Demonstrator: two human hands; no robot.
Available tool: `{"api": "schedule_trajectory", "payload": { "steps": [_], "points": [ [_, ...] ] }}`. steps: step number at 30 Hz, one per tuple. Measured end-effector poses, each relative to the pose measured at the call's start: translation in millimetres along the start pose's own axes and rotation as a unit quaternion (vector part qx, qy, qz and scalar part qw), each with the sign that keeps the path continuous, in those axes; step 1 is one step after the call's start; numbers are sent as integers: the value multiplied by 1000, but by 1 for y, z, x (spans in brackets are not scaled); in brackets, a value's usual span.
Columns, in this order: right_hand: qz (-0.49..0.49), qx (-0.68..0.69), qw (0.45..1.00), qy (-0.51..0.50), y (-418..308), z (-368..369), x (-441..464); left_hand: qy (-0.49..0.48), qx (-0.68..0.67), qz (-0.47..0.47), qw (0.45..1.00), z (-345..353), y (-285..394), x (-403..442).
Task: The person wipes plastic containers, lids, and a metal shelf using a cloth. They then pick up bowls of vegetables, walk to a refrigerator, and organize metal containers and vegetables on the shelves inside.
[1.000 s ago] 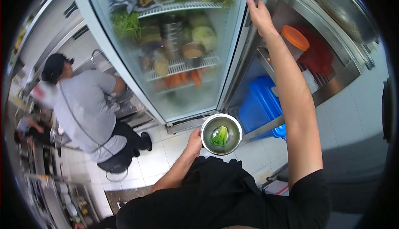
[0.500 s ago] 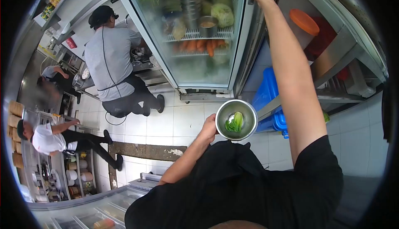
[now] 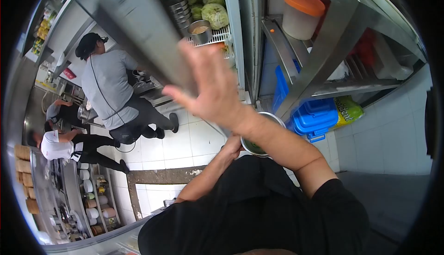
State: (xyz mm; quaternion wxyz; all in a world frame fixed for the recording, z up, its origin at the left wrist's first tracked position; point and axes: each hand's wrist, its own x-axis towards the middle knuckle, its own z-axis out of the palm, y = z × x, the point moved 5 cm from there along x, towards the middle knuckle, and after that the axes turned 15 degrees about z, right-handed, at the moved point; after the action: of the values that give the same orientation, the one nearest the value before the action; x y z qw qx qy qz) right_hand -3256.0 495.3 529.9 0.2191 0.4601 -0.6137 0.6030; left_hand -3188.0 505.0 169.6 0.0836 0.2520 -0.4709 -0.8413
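Note:
My left hand (image 3: 231, 147) grips the rim of a steel bowl (image 3: 273, 117) in front of my body. Green leaves show inside it, but my right forearm covers much of the bowl. My right hand (image 3: 210, 86), smeared by motion, is raised with its fingers spread, by the edge of the fridge door (image 3: 138, 28). Whether the palm touches the door I cannot tell. The door stands ajar, swung to the left. Behind it, the fridge shelves hold cabbages (image 3: 215, 15), a stack of metal containers (image 3: 179, 10) and a metal pot (image 3: 200, 31) with pale contents.
To the right, a metal rack (image 3: 319, 65) carries a tub with an orange lid (image 3: 304, 3). Below are a blue lidded bin (image 3: 314, 116) and a green-yellow bag (image 3: 348, 110). Co-workers (image 3: 108, 83) stand at left along the counters, over a white tiled floor (image 3: 155, 149).
The fridge door has gone from closed to partly open, swinging left. My right hand has left the handle and come down and left, across the bowl. My left hand keeps the bowl.

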Motion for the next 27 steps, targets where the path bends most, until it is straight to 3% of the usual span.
{"api": "schedule_trajectory", "payload": {
  "steps": [2,6,8,13,16,19,23,27],
  "points": [
    [-65,41,997,-13,-19,14,-18,9,-18,-9,1000,2,9,-3],
    [-102,138,983,-62,-68,38,-40,38,-26,13,999,-24,35,-12],
    [-147,126,978,-72,-82,52,-46,61,-30,31,997,-40,45,-17],
    [-145,191,966,-94,-109,87,-49,120,-42,80,989,-77,67,-15],
    [-147,216,953,-156,-123,107,-39,154,-53,105,981,-105,76,-8],
    [-223,291,889,-274,-120,142,-27,189,-65,124,972,-137,82,3],
    [-258,409,806,-342,-120,178,-14,228,-74,149,959,-182,101,27],
    [-272,365,647,-612,-81,220,-12,267,-77,163,947,-227,110,45]
  ]
}}
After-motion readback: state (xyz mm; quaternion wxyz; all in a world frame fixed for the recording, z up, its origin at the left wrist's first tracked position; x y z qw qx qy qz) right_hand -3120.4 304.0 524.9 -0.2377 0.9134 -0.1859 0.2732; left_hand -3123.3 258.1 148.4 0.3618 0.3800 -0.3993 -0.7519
